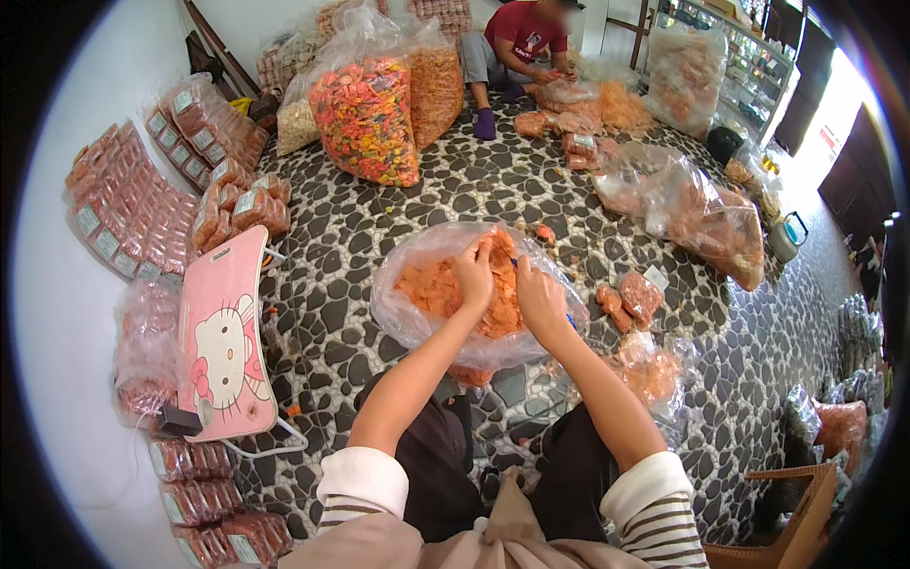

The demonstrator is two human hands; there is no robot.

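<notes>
A large clear plastic bag (398, 327) stands open on the floor before me, filled with orange chips (431, 289). Over its far part, my left hand (474, 275) is closed, fingertips pinched at a bunch of orange chips (500, 245); whether a small packet wraps them I cannot make out. My right hand (538, 296), just beside it, is closed round a slim blue-handled tool (571, 321). Blue shows on both sides of that fist, but the tool's working end is hidden.
A pink folding table (227, 284) stands on edge at left, near stacked packets (133, 204). Big bags of colourful snacks (365, 119) stand behind. A co-worker (521, 43) sits at the back. Filled bags (701, 209) and packets (641, 296) lie right; a brown chair (796, 517) stands at lower right.
</notes>
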